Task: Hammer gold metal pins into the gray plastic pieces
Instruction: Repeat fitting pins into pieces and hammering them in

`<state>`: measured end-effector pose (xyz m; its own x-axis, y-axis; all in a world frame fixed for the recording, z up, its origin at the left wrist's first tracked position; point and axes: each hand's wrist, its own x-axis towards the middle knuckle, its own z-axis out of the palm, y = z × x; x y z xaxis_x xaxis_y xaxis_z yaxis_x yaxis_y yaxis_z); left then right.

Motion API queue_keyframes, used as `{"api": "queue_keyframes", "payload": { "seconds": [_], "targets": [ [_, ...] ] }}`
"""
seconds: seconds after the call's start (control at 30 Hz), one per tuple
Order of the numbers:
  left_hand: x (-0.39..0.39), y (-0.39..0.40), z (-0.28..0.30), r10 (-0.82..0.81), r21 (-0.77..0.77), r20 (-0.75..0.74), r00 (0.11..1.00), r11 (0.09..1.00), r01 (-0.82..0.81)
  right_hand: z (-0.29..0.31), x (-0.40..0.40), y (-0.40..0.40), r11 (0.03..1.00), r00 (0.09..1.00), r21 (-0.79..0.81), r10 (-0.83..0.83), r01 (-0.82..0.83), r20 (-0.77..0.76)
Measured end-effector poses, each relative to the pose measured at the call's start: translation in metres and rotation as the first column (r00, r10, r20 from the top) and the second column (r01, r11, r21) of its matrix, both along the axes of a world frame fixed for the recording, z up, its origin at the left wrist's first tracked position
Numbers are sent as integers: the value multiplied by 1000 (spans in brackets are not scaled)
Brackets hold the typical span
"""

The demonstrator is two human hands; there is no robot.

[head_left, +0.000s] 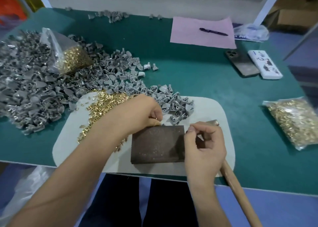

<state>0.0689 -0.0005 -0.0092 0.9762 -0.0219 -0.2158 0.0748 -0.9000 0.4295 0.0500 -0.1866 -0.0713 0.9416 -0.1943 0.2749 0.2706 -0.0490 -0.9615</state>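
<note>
My left hand (pixel 146 113) pinches a gold pin (pixel 155 118) at the dark block's (pixel 157 144) far edge, axis indiscernible. My right hand (pixel 204 145), fingers curled, overlaps its right edge; contents indiscernible.

The block (pixel 157 144) lies on the mat (pixel 222 116), between the left hand (pixel 142 113) and the right hand (pixel 204 145). The left hand is at the block's far left corner; the right hand is at its right edge. Loose pins (pixel 103 104) lie on the mat left of the left hand. The heap of plastic pieces (pixel 34 92) spreads behind and left of that hand, with 1 bag of pins (pixel 72 59) on it. The hammer (pixel 239 194) lies under the right hand, with its handle running toward the person. A 2nd bag of pins (pixel 294 121) lies well right of the right hand. The phone (pixel 241 63), paper (pixel 203 32) and pen (pixel 213 31) lie far behind it.
</note>
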Motion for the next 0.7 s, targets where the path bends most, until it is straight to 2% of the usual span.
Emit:
{"api": "queue_keyframes", "payload": {
  "seconds": [0.27,0.4,0.47,0.57,0.63,0.7],
  "targets": [
    [27,-6,-3,-193,59,-100,976,978,200,-2,2,0,999,1000,32,11,-10,-25],
    [29,-5,0,-226,59,-85,970,971,231,-3,3,0,1000,1000,28,11,-11,-20],
    [23,-5,6,-166,-11,3,986,986,166,-3,2,0,999,1000,27,19,-18,-15],
    [-2,-10,19,46,-258,196,979,966,6,-2,1,-1,999,999,38,34,-33,-13],
    [-26,-14,25,136,-355,195,971,933,-59,-2,2,-2,997,999,57,45,-44,-7],
    [-46,-17,24,190,-335,148,971,933,-131,-1,2,-2,996,999,69,50,-50,6]
  ]
}}
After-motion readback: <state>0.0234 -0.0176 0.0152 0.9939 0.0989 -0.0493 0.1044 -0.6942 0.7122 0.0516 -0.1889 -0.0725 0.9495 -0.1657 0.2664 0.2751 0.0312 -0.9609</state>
